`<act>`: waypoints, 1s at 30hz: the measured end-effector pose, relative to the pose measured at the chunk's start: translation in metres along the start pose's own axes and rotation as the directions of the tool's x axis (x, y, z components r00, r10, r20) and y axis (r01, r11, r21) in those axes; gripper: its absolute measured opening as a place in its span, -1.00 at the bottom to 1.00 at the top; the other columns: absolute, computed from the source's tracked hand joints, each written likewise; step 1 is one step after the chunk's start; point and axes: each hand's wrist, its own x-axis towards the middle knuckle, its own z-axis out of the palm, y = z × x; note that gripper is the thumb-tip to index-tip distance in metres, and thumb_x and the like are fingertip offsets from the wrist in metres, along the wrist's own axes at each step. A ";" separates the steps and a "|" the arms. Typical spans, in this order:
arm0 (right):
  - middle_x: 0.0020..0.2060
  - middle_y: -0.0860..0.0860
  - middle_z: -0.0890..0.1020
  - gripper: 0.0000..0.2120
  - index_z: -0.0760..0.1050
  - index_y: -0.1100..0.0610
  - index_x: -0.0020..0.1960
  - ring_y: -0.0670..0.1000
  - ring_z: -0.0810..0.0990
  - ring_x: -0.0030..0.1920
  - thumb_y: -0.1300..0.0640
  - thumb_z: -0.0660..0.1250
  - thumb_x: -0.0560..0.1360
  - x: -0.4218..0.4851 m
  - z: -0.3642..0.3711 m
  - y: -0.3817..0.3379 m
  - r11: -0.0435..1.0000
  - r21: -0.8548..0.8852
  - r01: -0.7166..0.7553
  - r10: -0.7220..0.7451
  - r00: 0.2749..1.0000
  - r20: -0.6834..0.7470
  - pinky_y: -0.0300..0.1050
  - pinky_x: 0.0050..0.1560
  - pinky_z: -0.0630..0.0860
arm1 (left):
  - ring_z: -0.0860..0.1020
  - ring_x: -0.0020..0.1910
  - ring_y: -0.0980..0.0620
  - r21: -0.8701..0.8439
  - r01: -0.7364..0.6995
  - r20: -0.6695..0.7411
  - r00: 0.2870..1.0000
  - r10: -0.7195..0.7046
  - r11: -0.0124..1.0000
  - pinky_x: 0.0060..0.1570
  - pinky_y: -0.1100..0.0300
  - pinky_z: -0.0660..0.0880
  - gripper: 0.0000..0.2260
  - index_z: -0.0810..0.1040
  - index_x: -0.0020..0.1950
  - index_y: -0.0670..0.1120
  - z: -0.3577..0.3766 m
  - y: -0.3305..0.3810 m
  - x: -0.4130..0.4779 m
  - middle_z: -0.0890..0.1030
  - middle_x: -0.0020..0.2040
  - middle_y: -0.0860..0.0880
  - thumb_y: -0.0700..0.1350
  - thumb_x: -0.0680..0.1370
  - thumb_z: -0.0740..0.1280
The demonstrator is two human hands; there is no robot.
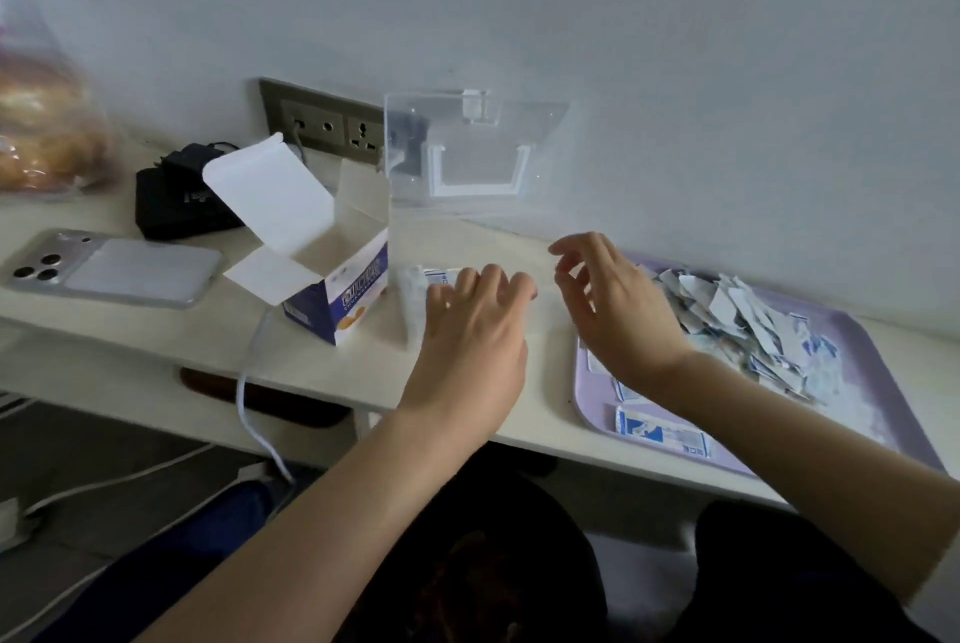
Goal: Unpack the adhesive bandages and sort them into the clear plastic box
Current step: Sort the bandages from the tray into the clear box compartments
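Observation:
The clear plastic box stands on the pale desk with its lid raised against the wall. My left hand hovers over the box, fingers spread and relaxed, and hides most of its inside; a wrapped bandage shows just past my fingertips. My right hand hangs a little to the right, fingers loosely curled, holding nothing that I can see. The blue-and-white bandage carton stands open left of the box. A wrapped bandage lies on the lilac tray.
The lilac tray at the right carries a heap of torn wrappers. A phone, a black charger and a wall socket panel are at the left. A white cable hangs over the desk edge.

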 end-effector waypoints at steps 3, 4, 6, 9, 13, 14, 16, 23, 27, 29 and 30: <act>0.02 0.03 0.57 -0.81 0.42 0.13 0.17 0.02 0.54 -0.14 0.18 0.21 0.56 -0.028 -0.007 0.041 0.992 -0.036 -0.124 0.128 0.976 0.178 -0.02 -0.10 0.49 | 0.53 -0.22 -0.09 -0.047 -0.107 0.069 0.991 0.111 0.993 -0.23 0.05 0.43 -0.74 0.52 -0.15 -0.08 0.014 0.020 -0.004 0.51 -0.22 -0.04 -0.29 0.25 0.46; 0.09 0.04 0.55 -0.76 0.38 0.12 0.22 0.02 0.54 -0.04 0.15 0.21 0.56 -0.036 -0.008 0.053 0.983 -0.066 -0.169 0.181 0.945 0.274 -0.04 -0.01 0.49 | 0.53 -0.24 -0.08 -0.044 -0.130 0.101 0.986 0.134 0.991 -0.24 0.07 0.43 -0.74 0.52 -0.17 -0.07 0.020 0.024 -0.005 0.51 -0.23 -0.03 -0.28 0.23 0.48; 0.26 0.06 0.44 -0.60 0.25 0.11 0.34 0.02 0.46 0.19 0.06 0.24 0.55 -0.051 -0.013 0.075 0.966 -0.146 -0.214 0.258 0.858 0.444 -0.08 0.20 0.41 | 0.53 -0.23 -0.07 -0.054 -0.175 0.176 0.967 0.182 0.983 -0.24 0.08 0.42 -0.74 0.52 -0.15 -0.06 0.030 0.033 -0.005 0.51 -0.22 -0.03 -0.28 0.24 0.47; 0.42 0.04 0.26 -0.40 0.09 0.10 0.46 0.01 0.27 0.39 -0.04 0.25 0.54 -0.066 -0.020 0.096 0.956 -0.198 -0.216 0.290 0.784 0.548 -0.08 0.38 0.24 | 0.48 0.03 -0.06 -0.095 -0.238 0.311 0.915 0.256 0.967 0.02 0.08 0.36 -0.79 0.48 0.10 -0.08 0.040 0.048 -0.004 0.48 0.03 -0.04 -0.23 0.48 0.30; 0.43 0.00 0.24 -0.39 0.09 0.06 0.47 0.00 0.23 0.41 -0.10 0.23 0.53 -0.074 -0.021 0.106 0.953 -0.210 -0.218 0.299 0.783 0.545 -0.01 0.36 0.32 | 0.39 0.17 -0.01 -0.178 -0.215 0.343 0.901 0.266 0.960 0.16 0.17 0.29 -0.76 0.37 0.27 -0.05 0.059 0.062 0.002 0.40 0.22 -0.01 -0.12 0.61 0.14; 0.42 0.00 0.24 -0.39 0.09 0.06 0.47 0.00 0.23 0.41 -0.10 0.24 0.53 -0.075 -0.020 0.107 0.954 -0.211 -0.215 0.297 0.784 0.545 0.01 0.35 0.34 | 0.39 0.18 -0.01 -0.193 -0.203 0.354 0.898 0.261 0.960 0.17 0.17 0.29 -0.76 0.37 0.27 -0.05 0.063 0.066 0.005 0.39 0.22 -0.02 -0.12 0.61 0.14; 0.42 0.01 0.24 -0.37 0.08 0.07 0.47 0.02 0.23 0.40 -0.09 0.25 0.52 -0.073 -0.018 0.106 0.956 -0.202 -0.212 0.289 0.797 0.530 0.01 0.35 0.34 | 0.39 0.19 -0.01 -0.192 -0.180 0.376 0.895 0.241 0.965 0.17 0.17 0.30 -0.74 0.36 0.29 -0.05 0.071 0.069 0.011 0.38 0.25 -0.02 -0.15 0.60 0.15; 0.36 0.05 0.35 -0.35 0.18 0.14 0.43 0.06 0.29 0.35 -0.15 0.27 0.47 -0.061 -0.018 0.117 0.946 -0.227 -0.232 0.317 0.814 0.488 -0.05 0.32 0.28 | 0.25 0.33 -0.06 0.003 -0.177 0.477 0.865 0.154 0.984 0.21 0.13 0.25 -0.59 0.23 0.38 -0.06 0.097 0.071 0.031 0.29 0.39 -0.03 -0.16 0.55 0.20; 0.24 0.03 0.43 -0.48 0.31 0.10 0.30 0.04 0.38 0.24 -0.06 0.37 0.44 -0.059 -0.022 0.125 0.951 -0.184 -0.248 0.309 0.783 0.541 -0.09 0.22 0.34 | 0.25 0.30 -0.08 0.042 -0.204 0.477 0.864 0.160 0.978 0.19 0.10 0.23 -0.61 0.22 0.39 -0.05 0.101 0.076 0.039 0.33 0.37 -0.01 -0.04 0.59 0.16; 0.20 0.01 0.47 -0.53 0.34 0.09 0.26 0.03 0.42 0.20 -0.01 0.40 0.44 -0.059 -0.024 0.127 0.942 -0.149 -0.300 0.332 0.769 0.547 -0.11 0.18 0.37 | 0.26 0.27 -0.09 0.044 -0.202 0.478 0.864 0.157 0.978 0.20 0.10 0.22 -0.64 0.25 0.37 -0.06 0.103 0.078 0.041 0.34 0.33 -0.04 -0.02 0.59 0.16; 0.19 0.01 0.49 -0.55 0.35 0.10 0.25 0.02 0.44 0.19 0.00 0.40 0.44 -0.060 -0.025 0.127 0.934 -0.139 -0.328 0.348 0.757 0.553 -0.11 0.17 0.38 | 0.26 0.26 -0.09 0.044 -0.201 0.480 0.863 0.156 0.979 0.20 0.11 0.22 -0.65 0.27 0.36 -0.06 0.104 0.079 0.041 0.34 0.31 -0.06 -0.03 0.59 0.16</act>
